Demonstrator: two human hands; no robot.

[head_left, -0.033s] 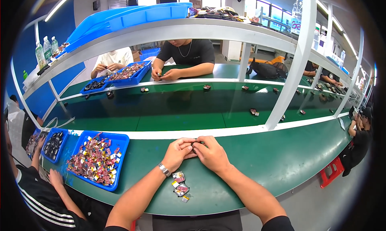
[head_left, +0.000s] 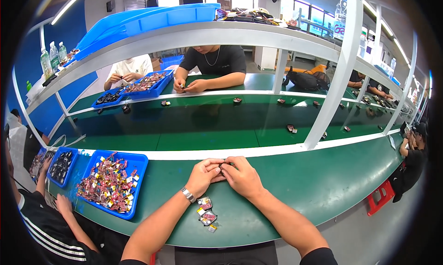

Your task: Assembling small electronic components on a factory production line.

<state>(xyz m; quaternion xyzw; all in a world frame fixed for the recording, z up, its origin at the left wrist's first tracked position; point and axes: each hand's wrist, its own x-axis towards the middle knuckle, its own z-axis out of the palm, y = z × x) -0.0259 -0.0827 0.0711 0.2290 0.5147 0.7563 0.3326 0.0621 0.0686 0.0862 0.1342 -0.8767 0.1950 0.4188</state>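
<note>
My left hand [head_left: 201, 176] and my right hand [head_left: 243, 176] meet above the green bench, fingertips pinched together on a small dark part [head_left: 222, 166]. Fingers cover most of it, so its exact kind does not show. A metal-band watch circles my left wrist. Just below the hands, between my forearms, lie two small electronic assemblies [head_left: 207, 217] with reddish boards and pale shells. Beside them is a small silver-and-yellow battery-like piece [head_left: 212, 228]. To the left stands a blue tray [head_left: 142, 165] heaped with reddish boards and similar silver-and-yellow pieces.
A smaller blue tray [head_left: 71, 158] of black parts stands farther left, near a co-worker's arm [head_left: 74, 219]. Beyond the white rail a dark green belt [head_left: 207, 122] carries scattered assemblies. A white post [head_left: 334, 75] and shelf rise ahead. Other people sit across the belt.
</note>
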